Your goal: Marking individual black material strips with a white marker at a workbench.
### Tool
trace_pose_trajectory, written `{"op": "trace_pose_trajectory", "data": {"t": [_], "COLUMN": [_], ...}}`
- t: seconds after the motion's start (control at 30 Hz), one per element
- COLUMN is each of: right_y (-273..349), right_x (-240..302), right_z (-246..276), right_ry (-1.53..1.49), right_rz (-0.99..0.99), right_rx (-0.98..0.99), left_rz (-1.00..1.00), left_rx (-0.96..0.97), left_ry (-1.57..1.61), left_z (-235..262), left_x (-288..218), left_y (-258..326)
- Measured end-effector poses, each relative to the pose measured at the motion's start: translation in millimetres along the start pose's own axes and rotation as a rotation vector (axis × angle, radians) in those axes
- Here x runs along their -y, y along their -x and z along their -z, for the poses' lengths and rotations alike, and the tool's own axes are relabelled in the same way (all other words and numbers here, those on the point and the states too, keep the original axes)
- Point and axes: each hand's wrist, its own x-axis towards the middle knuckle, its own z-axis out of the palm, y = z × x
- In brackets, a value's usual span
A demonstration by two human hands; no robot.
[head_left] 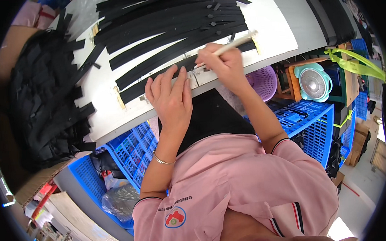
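Observation:
My right hand [225, 64] is closed around a slim white pen [240, 41], whose lower end points down at the nearest black fabric strip [133, 93]. Beside it, my left hand [170, 95] lies with fingers stretched out, its fingertips pressing on that same strip near the front edge of the white board [277, 28]. More black strips [167, 29] lie side by side across the board beyond my hands. Small dark pieces [210, 16] rest on some of them. Yellowish tape marks [257, 45] show by the strip ends.
A big heap of black strips [45, 96] fills a cardboard box [40, 183] at the left. Below the table edge are blue plastic crates [311, 115], a purple basket [265, 80] and a turquoise fan [314, 83]. A dark padded item [326, 15] lies at the far right.

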Motion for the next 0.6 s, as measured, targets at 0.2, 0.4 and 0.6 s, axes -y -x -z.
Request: {"op": "trace_pose_trajectory", "data": {"t": [0.2,0.4,0.6], "right_y": [17,29,30], "right_x": [-4,-32,-41], "right_z": [62,92,95], "right_ry": [0.408,0.821,0.75], "right_rz": [0.33,0.473,0.502], "right_rx": [-0.424,-0.37,-0.38], "left_rz": [-0.004,-0.014,-0.208], "left_rx": [0.011,0.045,0.186], "left_ry": [-0.007,0.033,0.28], "left_z": [0,-1,-38], "left_x": [0,-14,-62], "left_y": [0,-13,-60]}}
